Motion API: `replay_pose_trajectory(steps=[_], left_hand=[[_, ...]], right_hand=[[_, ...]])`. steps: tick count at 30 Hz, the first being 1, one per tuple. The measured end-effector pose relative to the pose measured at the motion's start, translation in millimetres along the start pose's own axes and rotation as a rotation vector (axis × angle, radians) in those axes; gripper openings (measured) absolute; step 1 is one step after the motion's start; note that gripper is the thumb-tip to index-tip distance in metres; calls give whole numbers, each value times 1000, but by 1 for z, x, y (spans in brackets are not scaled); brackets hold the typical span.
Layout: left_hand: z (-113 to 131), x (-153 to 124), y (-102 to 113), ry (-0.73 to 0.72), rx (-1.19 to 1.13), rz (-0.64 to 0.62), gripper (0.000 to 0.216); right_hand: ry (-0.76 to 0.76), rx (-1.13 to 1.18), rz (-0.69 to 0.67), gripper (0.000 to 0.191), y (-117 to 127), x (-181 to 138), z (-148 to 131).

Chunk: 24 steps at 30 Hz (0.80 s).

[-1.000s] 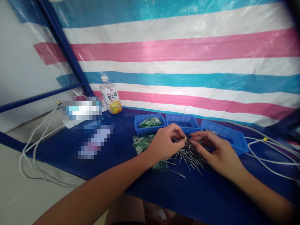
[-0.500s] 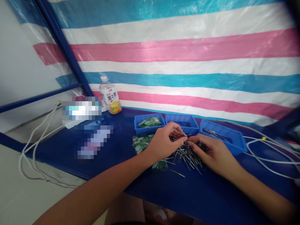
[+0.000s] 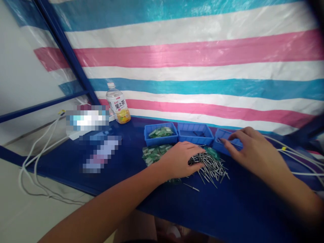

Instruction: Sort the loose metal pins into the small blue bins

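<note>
A loose pile of blind rivets (image 3: 211,168), thin metal pins with a thicker end, lies on the dark blue table. My left hand (image 3: 178,158) rests at the pile's left side, thumb and fingers apart around some rivets but gripping none. Over the right blue bin (image 3: 236,143) hovers my right hand (image 3: 249,146). Its thumb and index finger look apart, and its other fingers are partly hidden. That hand covers much of the bin and what lies inside. One single rivet (image 3: 191,187) lies apart, in front of the pile.
The left blue bin (image 3: 149,139) holds small green packets; the middle bin (image 3: 194,139) has a few dark pieces. More green packets (image 3: 154,153) lie beside the pile. A drink bottle (image 3: 118,104) stands at back left. White cables (image 3: 303,173) run at right.
The hands have parted from their meeting point above the pile. My right hand has moved right and up over the right bin; my left hand has lowered and spread its fingers.
</note>
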<state>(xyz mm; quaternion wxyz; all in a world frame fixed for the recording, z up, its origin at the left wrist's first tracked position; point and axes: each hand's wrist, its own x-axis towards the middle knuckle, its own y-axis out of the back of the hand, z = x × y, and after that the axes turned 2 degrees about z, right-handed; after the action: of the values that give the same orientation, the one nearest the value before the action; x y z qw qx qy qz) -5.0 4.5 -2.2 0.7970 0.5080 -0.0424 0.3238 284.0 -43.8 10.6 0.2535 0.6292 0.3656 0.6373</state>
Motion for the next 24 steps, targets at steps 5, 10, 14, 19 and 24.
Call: replay_pose_trajectory(steps=[5, 10, 14, 19, 24], left_hand=[[-6, 0, -2, 80, 87, -39, 46], [-10, 1, -4, 95, 114, 6, 36], [-12, 1, -5, 112, 93, 44, 31], [-9, 2, -1, 138, 30, 100, 26], [-6, 4, 3, 183, -96, 181, 24]], right_hand=[[34, 149, -28, 25, 3, 0, -18], [120, 269, -49, 23, 7, -3, -40], [132, 341, -75, 20, 7, -5, -46], [121, 387, -100, 18, 7, -6, -47], [136, 438, -99, 15, 9, -8, -49]])
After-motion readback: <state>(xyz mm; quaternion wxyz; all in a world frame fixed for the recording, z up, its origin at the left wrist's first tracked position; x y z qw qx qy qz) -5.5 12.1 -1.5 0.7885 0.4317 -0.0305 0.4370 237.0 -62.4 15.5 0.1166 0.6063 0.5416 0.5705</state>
